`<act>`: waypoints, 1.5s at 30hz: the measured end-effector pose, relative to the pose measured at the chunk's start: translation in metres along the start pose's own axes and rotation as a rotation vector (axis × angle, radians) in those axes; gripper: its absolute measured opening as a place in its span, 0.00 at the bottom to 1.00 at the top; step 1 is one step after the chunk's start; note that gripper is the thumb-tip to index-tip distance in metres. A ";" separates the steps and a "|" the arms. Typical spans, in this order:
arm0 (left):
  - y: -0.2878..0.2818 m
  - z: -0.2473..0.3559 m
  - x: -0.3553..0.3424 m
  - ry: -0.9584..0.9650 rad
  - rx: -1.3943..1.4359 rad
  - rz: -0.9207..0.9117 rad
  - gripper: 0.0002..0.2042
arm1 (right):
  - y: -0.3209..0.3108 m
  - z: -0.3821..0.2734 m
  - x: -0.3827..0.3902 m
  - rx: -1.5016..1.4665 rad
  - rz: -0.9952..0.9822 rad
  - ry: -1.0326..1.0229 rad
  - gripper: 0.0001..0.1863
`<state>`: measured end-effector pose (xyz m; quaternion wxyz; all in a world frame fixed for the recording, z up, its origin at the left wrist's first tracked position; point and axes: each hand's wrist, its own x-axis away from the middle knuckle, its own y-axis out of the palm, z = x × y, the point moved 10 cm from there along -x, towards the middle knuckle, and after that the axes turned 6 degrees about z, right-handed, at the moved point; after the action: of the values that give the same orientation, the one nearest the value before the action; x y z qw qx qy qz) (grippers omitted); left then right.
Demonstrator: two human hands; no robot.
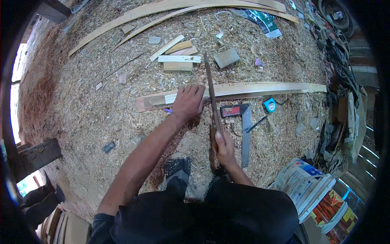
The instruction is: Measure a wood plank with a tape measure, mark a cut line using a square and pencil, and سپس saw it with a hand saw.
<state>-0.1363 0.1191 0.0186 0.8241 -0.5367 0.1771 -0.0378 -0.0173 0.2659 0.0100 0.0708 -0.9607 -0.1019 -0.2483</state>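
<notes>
My right hand point(224, 149) is closed around the handle of a handsaw point(211, 87), seen nearly edge-on. Its narrow brown blade points away from me and crosses a long pale wooden strip point(264, 88). Just left of the blade, my left hand point(189, 101) grips the strip from above, fingers curled over its far edge. Beneath the strip lies a darker piece of wood point(145, 104), partly covered. A try square point(246, 132) with a dark stock rests on the ground right of the saw. Beside it are a black pen point(256, 124) and a blue tape measure point(269, 105).
Wood shavings point(97, 134) cover the ground. Several short offcuts point(178, 59) and a wooden block point(227, 58) lie beyond the strip. Long curved slats point(162, 15) stretch across the far side. A white bucket point(298, 183) stands at the near right, and a dark beam point(40, 158) juts in at left.
</notes>
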 end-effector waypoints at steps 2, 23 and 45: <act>-0.003 -0.009 0.003 -0.014 -0.015 -0.016 0.20 | 0.001 0.008 0.037 -0.062 -0.007 -0.045 0.32; 0.003 -0.006 -0.002 -0.013 0.008 -0.035 0.20 | 0.000 0.012 -0.027 0.095 -0.047 0.109 0.32; 0.001 -0.005 0.005 -0.032 0.027 -0.011 0.21 | 0.003 0.006 0.039 -0.026 0.029 -0.008 0.32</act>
<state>-0.1339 0.1142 0.0143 0.8338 -0.5270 0.1606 -0.0363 0.0192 0.2706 0.0240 0.0613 -0.9639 -0.0848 -0.2447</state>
